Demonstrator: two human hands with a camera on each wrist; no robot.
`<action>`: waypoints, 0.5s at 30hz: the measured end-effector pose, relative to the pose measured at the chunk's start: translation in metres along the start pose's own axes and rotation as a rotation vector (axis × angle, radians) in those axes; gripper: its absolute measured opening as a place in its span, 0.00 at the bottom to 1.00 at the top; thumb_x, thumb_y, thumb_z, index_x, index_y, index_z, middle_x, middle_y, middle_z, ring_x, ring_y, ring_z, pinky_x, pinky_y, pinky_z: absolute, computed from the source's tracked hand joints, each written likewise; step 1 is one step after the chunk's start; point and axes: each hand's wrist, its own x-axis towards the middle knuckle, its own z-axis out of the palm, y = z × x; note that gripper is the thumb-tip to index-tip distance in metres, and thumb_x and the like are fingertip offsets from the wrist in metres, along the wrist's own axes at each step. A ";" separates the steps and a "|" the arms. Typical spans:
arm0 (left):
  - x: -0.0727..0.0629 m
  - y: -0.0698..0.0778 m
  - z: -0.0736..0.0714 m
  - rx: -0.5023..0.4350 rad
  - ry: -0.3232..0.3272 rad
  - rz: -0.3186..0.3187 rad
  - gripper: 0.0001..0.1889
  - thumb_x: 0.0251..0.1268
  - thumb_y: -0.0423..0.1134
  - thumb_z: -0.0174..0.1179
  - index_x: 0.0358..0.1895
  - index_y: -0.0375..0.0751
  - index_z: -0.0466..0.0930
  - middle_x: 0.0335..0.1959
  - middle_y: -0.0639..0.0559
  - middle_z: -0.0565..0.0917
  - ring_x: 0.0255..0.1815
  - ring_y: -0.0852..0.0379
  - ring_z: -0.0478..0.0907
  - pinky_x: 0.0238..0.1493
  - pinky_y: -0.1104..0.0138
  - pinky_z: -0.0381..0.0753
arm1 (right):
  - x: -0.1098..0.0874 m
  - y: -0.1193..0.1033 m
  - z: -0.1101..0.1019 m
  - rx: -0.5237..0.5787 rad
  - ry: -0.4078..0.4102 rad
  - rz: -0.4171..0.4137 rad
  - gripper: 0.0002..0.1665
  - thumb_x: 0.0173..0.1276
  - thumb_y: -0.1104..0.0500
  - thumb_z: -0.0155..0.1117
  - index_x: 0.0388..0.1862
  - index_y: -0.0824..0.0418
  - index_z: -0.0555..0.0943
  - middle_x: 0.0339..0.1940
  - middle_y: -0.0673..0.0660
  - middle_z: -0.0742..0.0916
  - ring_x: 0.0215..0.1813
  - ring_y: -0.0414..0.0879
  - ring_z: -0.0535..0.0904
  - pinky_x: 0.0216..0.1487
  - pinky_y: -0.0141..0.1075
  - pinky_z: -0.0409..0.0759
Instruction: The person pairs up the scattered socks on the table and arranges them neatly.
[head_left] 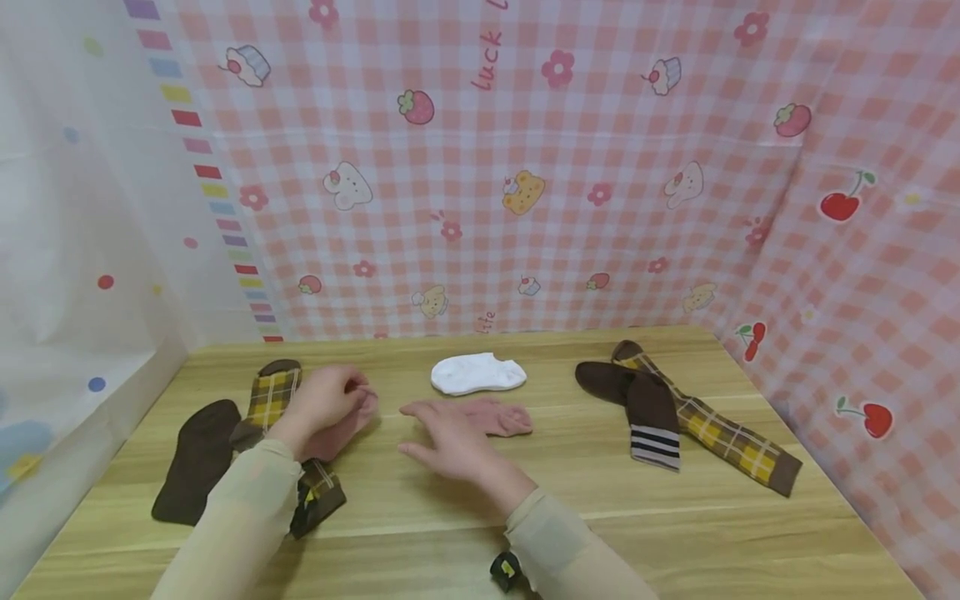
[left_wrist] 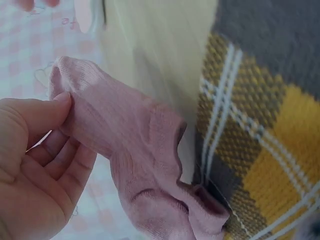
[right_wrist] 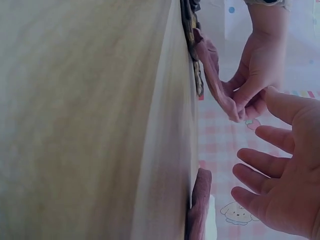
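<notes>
My left hand [head_left: 330,400] pinches one end of a pink sock [left_wrist: 120,115] between thumb and fingers; in the right wrist view the sock slants down from the hand toward the table. Under and beside it lies a plaid yellow-brown sock [head_left: 272,398], partly covered by my forearm. My right hand [head_left: 450,442] holds nothing, its fingers spread in the right wrist view. Just behind that hand a second pink sock [head_left: 504,415] lies on the table, partly hidden by it. A white ankle sock [head_left: 478,373] lies farther back.
A dark brown sock [head_left: 197,462] lies at the left of the wooden table [head_left: 420,542]. At the right, a brown sock with striped cuff [head_left: 654,417] overlaps another plaid sock [head_left: 735,437]. Patterned cloth [head_left: 480,167] hangs behind the table and along its sides.
</notes>
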 end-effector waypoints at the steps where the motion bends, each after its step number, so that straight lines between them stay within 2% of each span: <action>1: 0.000 0.002 -0.001 -0.010 0.006 -0.001 0.05 0.67 0.32 0.59 0.40 0.36 0.84 0.35 0.46 0.84 0.37 0.47 0.81 0.41 0.51 0.80 | 0.000 0.000 -0.001 0.009 0.001 0.008 0.31 0.71 0.48 0.64 0.69 0.60 0.72 0.66 0.57 0.78 0.68 0.50 0.71 0.70 0.40 0.66; 5: -0.002 0.010 -0.002 -0.069 0.024 -0.008 0.04 0.67 0.32 0.59 0.39 0.37 0.83 0.34 0.47 0.84 0.36 0.49 0.80 0.40 0.52 0.80 | 0.000 0.001 -0.005 0.027 0.013 0.041 0.33 0.72 0.48 0.64 0.70 0.62 0.71 0.67 0.58 0.77 0.69 0.51 0.71 0.70 0.42 0.66; 11: -0.003 0.017 0.001 -0.138 0.072 0.004 0.04 0.68 0.32 0.60 0.39 0.38 0.84 0.33 0.49 0.84 0.35 0.52 0.79 0.38 0.56 0.80 | 0.001 0.005 -0.007 0.048 0.044 0.061 0.33 0.71 0.50 0.64 0.70 0.64 0.70 0.59 0.60 0.81 0.58 0.50 0.77 0.65 0.43 0.72; 15: -0.004 0.021 0.002 -0.203 0.090 -0.054 0.05 0.70 0.35 0.59 0.40 0.39 0.83 0.35 0.48 0.84 0.37 0.51 0.79 0.40 0.56 0.79 | 0.000 0.007 -0.008 0.058 0.048 0.080 0.33 0.71 0.50 0.64 0.70 0.63 0.70 0.59 0.61 0.81 0.60 0.51 0.76 0.66 0.44 0.71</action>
